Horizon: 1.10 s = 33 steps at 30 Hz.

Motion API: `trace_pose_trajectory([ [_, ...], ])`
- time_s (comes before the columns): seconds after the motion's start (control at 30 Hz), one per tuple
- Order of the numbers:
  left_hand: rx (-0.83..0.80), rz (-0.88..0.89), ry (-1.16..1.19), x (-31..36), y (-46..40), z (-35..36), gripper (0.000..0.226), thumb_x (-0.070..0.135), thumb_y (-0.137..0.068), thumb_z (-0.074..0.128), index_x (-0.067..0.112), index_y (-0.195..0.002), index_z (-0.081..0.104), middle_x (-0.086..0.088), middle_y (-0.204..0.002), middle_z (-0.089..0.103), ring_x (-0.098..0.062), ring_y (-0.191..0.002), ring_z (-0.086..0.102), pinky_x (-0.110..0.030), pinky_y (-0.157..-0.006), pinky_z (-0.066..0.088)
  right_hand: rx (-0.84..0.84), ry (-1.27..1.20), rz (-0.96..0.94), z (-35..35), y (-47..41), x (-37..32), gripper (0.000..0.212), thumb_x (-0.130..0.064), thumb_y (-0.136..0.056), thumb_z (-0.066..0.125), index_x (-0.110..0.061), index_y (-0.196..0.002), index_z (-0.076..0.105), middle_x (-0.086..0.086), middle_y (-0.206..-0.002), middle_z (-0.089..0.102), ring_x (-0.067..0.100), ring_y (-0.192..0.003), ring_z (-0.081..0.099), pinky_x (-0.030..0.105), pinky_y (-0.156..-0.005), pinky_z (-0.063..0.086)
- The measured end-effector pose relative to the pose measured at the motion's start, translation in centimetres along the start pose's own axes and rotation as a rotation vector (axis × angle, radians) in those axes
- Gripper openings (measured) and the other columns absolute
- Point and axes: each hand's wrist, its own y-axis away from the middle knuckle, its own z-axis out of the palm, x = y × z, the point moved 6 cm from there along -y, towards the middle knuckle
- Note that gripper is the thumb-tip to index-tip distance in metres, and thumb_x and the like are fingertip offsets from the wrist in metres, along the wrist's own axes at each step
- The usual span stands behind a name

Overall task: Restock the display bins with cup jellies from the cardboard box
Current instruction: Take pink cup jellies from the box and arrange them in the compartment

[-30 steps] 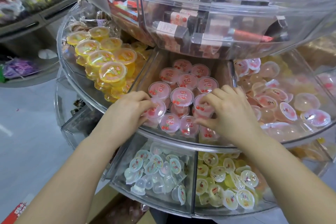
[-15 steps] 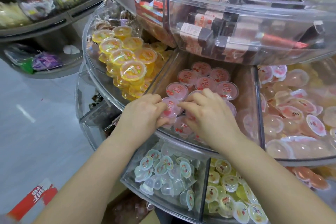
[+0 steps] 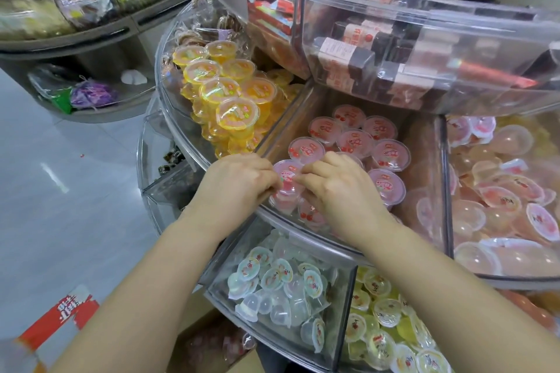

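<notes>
Pink cup sits at the front-left of the pink bin, atop other pink cups just inside the front rim. Left hand and right hand flank it, fingers curled and pinching its edges. Risk: the cup rests on an uneven heap; released crooked, it may tip over the rim toward the clear-jelly bin below. The yellow bin left of the pink bin is heaped; a stray elbow could dislodge cups.

Pink cherry-lidded cup jellies upright, clustered in clear middle bin
</notes>
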Motion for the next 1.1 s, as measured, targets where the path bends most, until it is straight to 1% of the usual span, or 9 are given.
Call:
trace_pose_trajectory([
  [0.13,-0.119,-0.066,-0.057,0.0,-0.4,0.3,0.010,0.017,-0.076,0.074,0.016,-0.086,0.073,0.002,-0.085,0.069,-0.021,-0.085,0.062,-0.032,-0.076,0.046,0.038,-0.173,0.190,-1.5,1.0,1.3,0.034,-0.013,-0.058,0.086,-0.009,-0.089,0.074,0.005,-0.085,0.072,0.030,-0.075,0.061,0.039,-0.067,0.052],
  [0.2,-0.116,-0.086,-0.011,-0.3,0.2,0.0,0.019,0.020,-0.083,0.067,0.017,-0.102,0.070,0.002,-0.099,0.068,-0.020,-0.097,0.060,-0.031,-0.086,0.045,0.095,-0.255,0.314,-2.8,1.8,2.0,0.026,-0.017,-0.066,0.082,-0.012,-0.091,0.074,0.003,-0.088,0.072,0.026,-0.080,0.060,0.031,-0.076,0.047],
  [0.3,0.114,-0.185,0.167,-0.7,3.2,-2.2,0.020,0.013,-0.082,0.067,0.017,-0.102,0.071,0.003,-0.096,0.069,-0.016,-0.092,0.062,-0.031,-0.081,0.050,0.149,-0.376,0.437,-4.3,2.7,1.3,0.014,-0.016,-0.076,0.074,-0.020,-0.090,0.072,-0.006,-0.081,0.068,0.002,-0.075,0.054,0.011,-0.071,0.037],
  [0.4,0.346,-0.412,0.458,-1.9,9.6,-3.1,0.019,0.018,-0.081,0.064,0.025,-0.097,0.070,0.020,-0.094,0.067,0.003,-0.090,0.060,-0.012,-0.082,0.044,0.128,-0.641,0.448,-4.3,2.5,-2.9,0.013,-0.021,-0.080,0.068,-0.029,-0.089,0.070,-0.016,-0.076,0.064,0.001,-0.071,0.054,0.007,-0.065,0.038],
  [0.5,0.468,-0.716,0.661,-3.9,18.3,-0.8,0.018,0.022,-0.084,0.066,0.040,-0.089,0.068,0.026,-0.088,0.067,0.004,-0.083,0.060,-0.004,-0.076,0.042,-0.024,-0.818,0.311,-1.5,2.1,-9.9,0.014,-0.023,-0.080,0.064,-0.033,-0.089,0.069,-0.019,-0.078,0.064,-0.001,-0.074,0.056,0.006,-0.068,0.039],
  [0.63,0.535,-1.250,0.838,-6.7,32.9,7.9,0.035,0.010,-0.085,0.063,0.044,-0.080,0.069,0.018,-0.085,0.072,-0.001,-0.080,0.065,-0.011,-0.074,0.049,-0.472,-0.956,0.188,9.2,5.2,-19.5,0.019,-0.032,-0.080,0.060,-0.030,-0.096,0.069,-0.016,-0.078,0.062,-0.005,-0.074,0.054,0.004,-0.070,0.038],
  [0.8,0.299,-1.633,0.891,-7.1,47.8,22.8,0.033,0.012,-0.087,0.061,0.044,-0.078,0.065,0.014,-0.079,0.072,0.000,-0.081,0.064,-0.010,-0.072,0.047,-1.081,-0.738,0.219,29.6,15.4,-26.4,0.022,-0.026,-0.086,0.058,-0.028,-0.107,0.065,-0.011,-0.088,0.058,0.002,-0.074,0.053,0.017,-0.075,0.045],
  [0.93,0.110,-1.764,0.927,-8.1,55.2,35.2,0.026,0.002,-0.086,0.058,0.028,-0.088,0.060,0.007,-0.081,0.064,-0.018,-0.082,0.061,-0.039,-0.085,0.050,-1.280,-0.583,0.310,45.1,22.2,-28.0,0.026,-0.019,-0.085,0.059,-0.020,-0.111,0.065,0.002,-0.102,0.067,0.015,-0.090,0.062,0.023,-0.078,0.043],
  [1.1,-0.208,-1.717,0.944,-12.0,57.8,49.7,0.034,0.015,-0.085,0.062,0.009,-0.118,0.056,-0.006,-0.108,0.062,-0.024,-0.106,0.058,-0.021,-0.087,0.039,-1.413,-0.481,0.455,61.5,28.2,-28.0,0.023,-0.007,-0.085,0.060,-0.005,-0.107,0.066,0.013,-0.110,0.067,0.028,-0.105,0.061,0.023,-0.082,0.041],
])
